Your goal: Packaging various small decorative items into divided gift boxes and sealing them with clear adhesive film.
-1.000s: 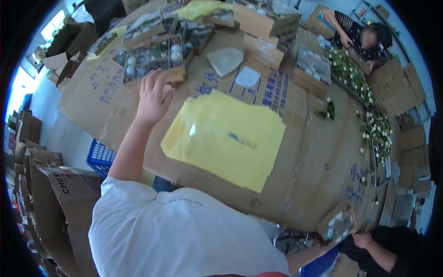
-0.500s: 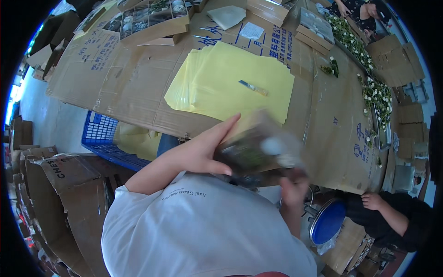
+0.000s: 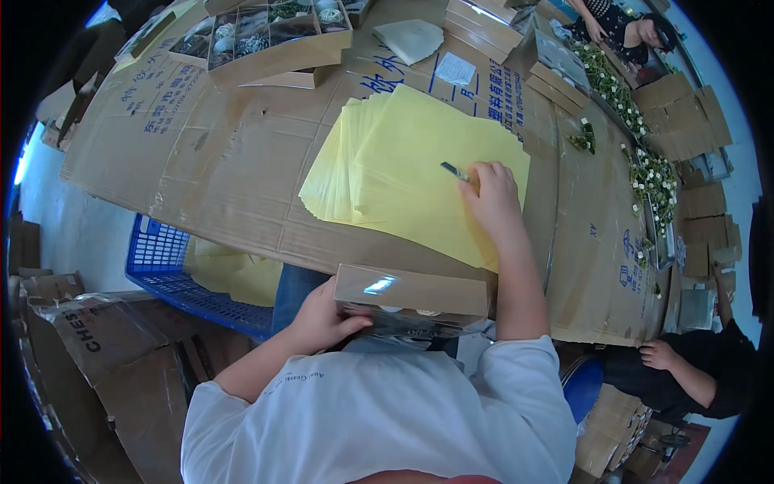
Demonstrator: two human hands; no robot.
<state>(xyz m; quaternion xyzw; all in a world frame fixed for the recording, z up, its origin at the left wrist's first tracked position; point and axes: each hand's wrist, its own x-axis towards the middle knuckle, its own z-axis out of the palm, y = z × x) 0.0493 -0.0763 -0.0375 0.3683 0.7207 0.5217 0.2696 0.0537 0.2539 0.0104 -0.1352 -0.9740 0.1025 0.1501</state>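
A shallow cardboard box (image 3: 415, 289) with clear film over its face is tipped on its side between my body and the table edge. My left hand (image 3: 321, 319) is closed on its left end, the thumb over the film. Pale shapes show dimly behind the film; most of the contents are hidden. My right hand (image 3: 492, 194) rests on a fanned stack of yellow sheets (image 3: 403, 169). Its fingers are closed on a small utility knife (image 3: 453, 170), whose blade end points out to the left while its handle is covered by the fingers.
Compartment boxes of decorations (image 3: 282, 58) stand at the far left of the cardboard-covered table (image 3: 218, 177). More cardboard boxes (image 3: 484, 28) and white-flowered greenery (image 3: 653, 177) lie far right. A blue basket (image 3: 201, 294) sits below the left edge. A person's hand (image 3: 659, 355) is at right.
My right hand has left the box and moved forward onto the yellow sheets, taking hold of the knife lying there. The box has turned, its cardboard side now up, still in my left hand.
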